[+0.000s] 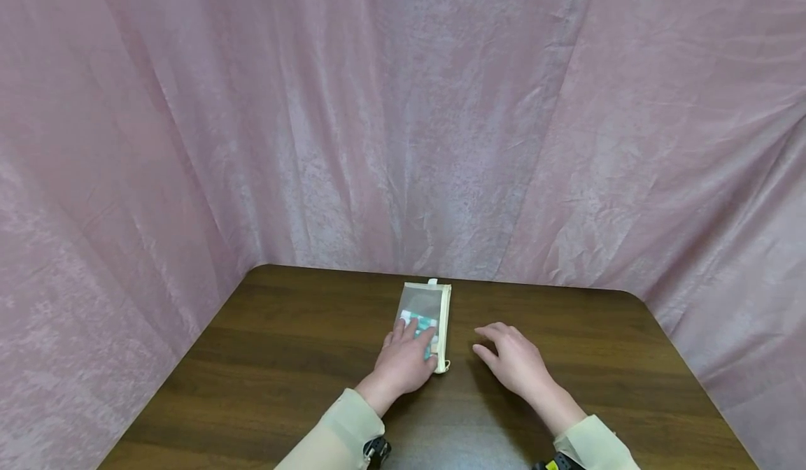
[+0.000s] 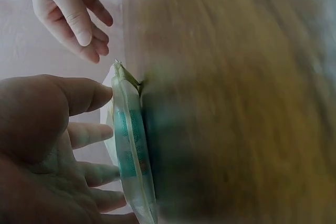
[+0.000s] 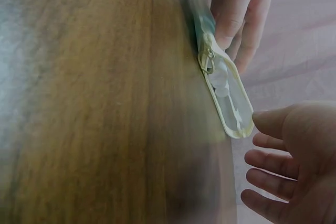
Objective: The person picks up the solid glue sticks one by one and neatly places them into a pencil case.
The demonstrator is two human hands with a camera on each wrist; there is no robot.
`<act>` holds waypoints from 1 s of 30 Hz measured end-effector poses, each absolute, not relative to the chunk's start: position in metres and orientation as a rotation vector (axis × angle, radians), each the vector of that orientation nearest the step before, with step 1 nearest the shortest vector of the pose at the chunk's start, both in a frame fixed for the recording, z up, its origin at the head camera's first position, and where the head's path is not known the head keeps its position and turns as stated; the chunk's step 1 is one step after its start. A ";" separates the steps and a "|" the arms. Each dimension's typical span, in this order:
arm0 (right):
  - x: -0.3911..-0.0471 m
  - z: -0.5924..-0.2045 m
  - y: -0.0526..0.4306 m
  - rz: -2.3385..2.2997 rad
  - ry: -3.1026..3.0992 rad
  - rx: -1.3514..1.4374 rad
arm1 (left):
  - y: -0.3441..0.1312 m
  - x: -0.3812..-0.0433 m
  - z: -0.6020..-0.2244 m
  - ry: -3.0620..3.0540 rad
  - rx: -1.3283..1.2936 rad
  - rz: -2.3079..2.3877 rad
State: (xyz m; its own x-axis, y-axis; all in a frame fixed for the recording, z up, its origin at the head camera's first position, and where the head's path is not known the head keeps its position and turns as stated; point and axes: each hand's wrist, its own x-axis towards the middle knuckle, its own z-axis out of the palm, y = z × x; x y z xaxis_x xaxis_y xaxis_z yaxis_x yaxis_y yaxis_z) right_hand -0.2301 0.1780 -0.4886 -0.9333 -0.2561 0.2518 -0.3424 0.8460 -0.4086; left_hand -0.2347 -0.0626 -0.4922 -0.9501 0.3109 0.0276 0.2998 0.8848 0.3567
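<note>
A see-through mesh zipper pouch [image 1: 417, 298] lies on the table, its cream zipper edge [image 1: 444, 323] facing right. Teal-and-white contents [image 1: 420, 319] show through the mesh; their kind is unclear. My left hand [image 1: 404, 364] rests on the near part of the pouch, fingers spread and fairly straight. In the right wrist view the zipper side gapes, with white items [image 3: 220, 83] visible inside and the zipper pull [image 3: 210, 66] at one end. My right hand [image 1: 518, 361] hovers to the right of the pouch, fingers loosely bent, holding nothing.
The brown wooden table [image 1: 283, 344] has rounded far corners. Pink velvety curtains [image 1: 403, 120] hang behind it and along both sides. A white tab [image 1: 432, 281] sticks out from the pouch's far end, close to the table's back edge.
</note>
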 end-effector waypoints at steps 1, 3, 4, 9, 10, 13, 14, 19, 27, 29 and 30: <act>-0.229 -0.489 0.179 0.679 -2.832 0.465 | -0.061 -0.235 -0.493 3.024 0.489 0.560; -0.226 -0.489 0.180 0.676 -2.824 0.467 | -0.059 -0.234 -0.493 3.028 0.487 0.550; -0.225 -0.489 0.181 0.676 -2.823 0.464 | -0.057 -0.233 -0.493 3.032 0.489 0.548; -0.221 -0.488 0.185 0.669 -2.823 0.453 | -0.052 -0.236 -0.503 3.082 0.502 0.525; -0.220 -0.488 0.185 0.669 -2.822 0.452 | -0.050 -0.236 -0.504 3.091 0.500 0.512; -0.219 -0.489 0.187 0.664 -2.818 0.455 | -0.046 -0.235 -0.503 3.100 0.484 0.463; -0.219 -0.489 0.187 0.663 -2.815 0.456 | -0.045 -0.232 -0.497 3.090 0.473 0.447; -0.217 -0.491 0.189 0.657 -2.787 0.480 | -0.038 -0.228 -0.492 3.084 0.463 0.386; -0.215 -0.494 0.188 0.626 -2.788 0.480 | -0.034 -0.227 -0.494 3.084 0.469 0.371; -0.214 -0.494 0.189 0.607 -2.783 0.475 | -0.035 -0.226 -0.492 3.072 0.459 0.397; -0.214 -0.494 0.189 0.598 -2.781 0.472 | -0.036 -0.226 -0.491 3.068 0.453 0.411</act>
State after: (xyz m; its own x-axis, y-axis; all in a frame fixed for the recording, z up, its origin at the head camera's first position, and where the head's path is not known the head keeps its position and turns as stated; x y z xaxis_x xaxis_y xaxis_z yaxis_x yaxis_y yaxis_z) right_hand -0.2140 0.1892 -0.4943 -0.9142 -0.2579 0.3127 -0.3636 0.8627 -0.3515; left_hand -0.2260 -0.0360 -0.4908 -0.9580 0.2856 0.0250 0.2821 0.9236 0.2596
